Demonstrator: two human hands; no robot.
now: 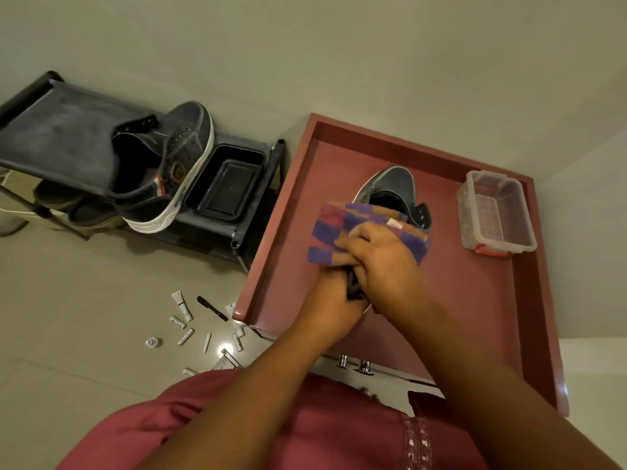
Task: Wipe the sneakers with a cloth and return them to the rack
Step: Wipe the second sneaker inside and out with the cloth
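Head view looks down on a red tabletop (481, 310) where one dark sneaker (395, 186) lies, its toe pointing away from the person and its heel hidden under both hands. A checked purple and red cloth (342, 232) is draped across the middle of this shoe. The right hand (380, 259) lies on top of the cloth, fingers curled and pressing it down against the upper. The left hand (334, 293) sits below it, fingers wrapped round the dark heel part to steady the shoe. So the wiping of this sneaker looks under way, not finished. The second sneaker (166, 167) already rests on the top shelf of the dark rack (44, 130) to the left, beside a black tray (225, 183); whether it has been wiped I cannot tell. What seems left: finish the rubbing, then carry this shoe over to the rack next to its mate. A clear plastic box (495, 212) stands on the tabletop, and small tubes (183, 307) lie scattered on the floor
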